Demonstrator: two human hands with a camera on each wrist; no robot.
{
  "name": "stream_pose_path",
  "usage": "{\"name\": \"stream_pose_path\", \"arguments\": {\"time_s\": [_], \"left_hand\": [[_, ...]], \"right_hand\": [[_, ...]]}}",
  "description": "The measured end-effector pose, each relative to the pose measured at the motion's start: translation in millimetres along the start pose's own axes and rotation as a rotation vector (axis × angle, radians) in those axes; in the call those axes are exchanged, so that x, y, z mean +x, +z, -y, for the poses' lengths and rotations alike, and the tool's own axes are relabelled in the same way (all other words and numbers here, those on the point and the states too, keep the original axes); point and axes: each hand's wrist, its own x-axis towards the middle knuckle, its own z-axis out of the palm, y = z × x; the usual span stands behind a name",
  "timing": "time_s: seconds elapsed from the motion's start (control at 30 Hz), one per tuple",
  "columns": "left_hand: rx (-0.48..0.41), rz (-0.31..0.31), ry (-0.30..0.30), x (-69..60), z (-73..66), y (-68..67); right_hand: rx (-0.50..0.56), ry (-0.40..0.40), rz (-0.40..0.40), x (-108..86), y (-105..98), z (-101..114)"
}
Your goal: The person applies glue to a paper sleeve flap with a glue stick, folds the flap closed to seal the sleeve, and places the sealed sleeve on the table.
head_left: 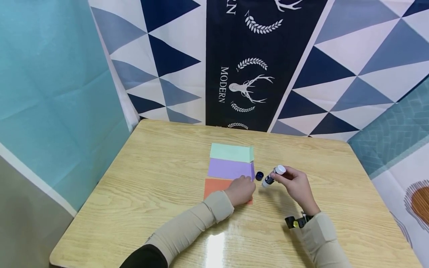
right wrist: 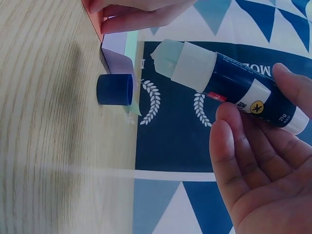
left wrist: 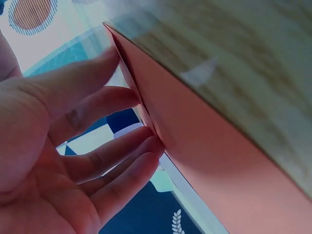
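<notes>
On the table lie a mint paper [head_left: 229, 152], a purple paper [head_left: 228, 168] and an orange paper [head_left: 214, 185], one below another, with narrow folds along their right ends. The left hand [head_left: 240, 190] is over the orange paper; in the left wrist view its fingertips touch the folded edge of the orange sheet [left wrist: 195, 131], the fingers only slightly bent. The right hand [head_left: 299, 188] holds an uncapped glue stick [head_left: 274, 175] between thumb and fingers, tilted, its pale glue tip [right wrist: 168, 57] toward the papers. A dark blue cap [head_left: 259, 175] stands beside the purple paper.
The wooden table [head_left: 151, 167] has its back edge against a patterned cloth [head_left: 177, 74]. A teal cloth [head_left: 60, 93] hangs at the left. A dark wrist device [head_left: 298, 222] is on the right wrist, over the table.
</notes>
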Motion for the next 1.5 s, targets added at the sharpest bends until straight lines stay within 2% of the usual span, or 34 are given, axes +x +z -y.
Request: {"name": "stream_pose_path", "arguments": {"time_s": [0.1, 0.33, 0.63, 0.8, 1.0, 1.17, 1.3, 1.5], "left_hand": [[-0.002, 0.018, 0.007, 0.5, 0.5, -2.3], [0.035, 0.01, 0.02, -0.3, -1.6, -0.7], [0.11, -0.064, 0.051, -6.0, -8.0, -3.9], [0.078, -0.056, 0.072, -9.4, -6.0, -4.1], [0.053, -0.057, 0.104, -13.2, 0.9, 1.6], [-0.007, -0.081, 0.102, -15.4, 4.4, 3.1], [-0.017, -0.084, 0.109, -17.1, 6.1, 0.4], [-0.024, -0.09, 0.07, -19.5, 8.3, -1.7]], "right_hand": [[0.002, -0.011, 0.002, 2.4, 0, 1], [-0.002, -0.016, 0.017, 4.7, 2, 3], [-0.004, -0.018, 0.028, 6.2, 3, 7], [-0.013, -0.012, 0.015, 6.4, 1, 3], [-0.017, -0.005, 0.009, 4.5, -1, 0], [-0.028, 0.002, 0.002, 3.0, -1, 0], [-0.024, 0.012, 0.002, 2.9, -2, 0], [-0.023, 0.009, 0.005, 3.7, -2, -1]]}}
